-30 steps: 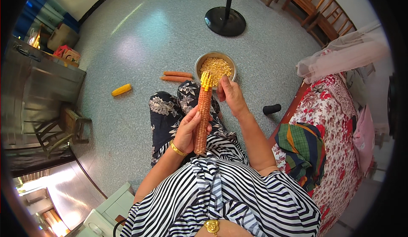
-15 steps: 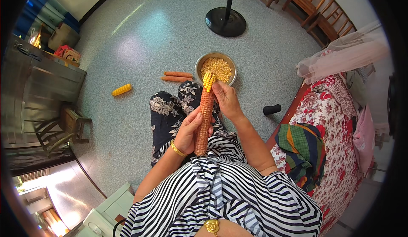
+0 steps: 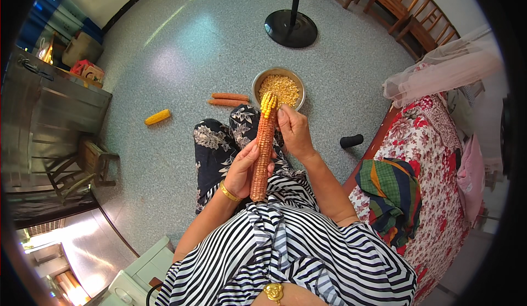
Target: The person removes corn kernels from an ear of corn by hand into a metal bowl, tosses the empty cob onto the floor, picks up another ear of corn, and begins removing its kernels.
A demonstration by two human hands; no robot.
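A long corn cob (image 3: 263, 147) stands upright over my lap, mostly stripped to bare reddish-brown, with yellow kernels left only around its far tip. My left hand (image 3: 244, 169) is wrapped round its lower half. Beside the kernels at the upper right edge is my right hand (image 3: 295, 132), its fingers curled and thumb pressed in; whatever they pinch is hidden. Just beyond the tip, a metal bowl (image 3: 301, 81) on the floor holds loose yellow kernels (image 3: 281, 88).
Two stripped cobs (image 3: 229, 96) lie left of the bowl, and a full yellow ear (image 3: 157, 117) farther left. A black round stand base (image 3: 291, 29) is beyond. At right are a black cylinder (image 3: 351, 141) and a flowered bed (image 3: 403, 141); a small wooden chair (image 3: 90, 158) stands left.
My right fingers have curled in and shifted slightly away from the cob's kernels. The cob's tip leans a little more to the left. My left hand keeps its hold.
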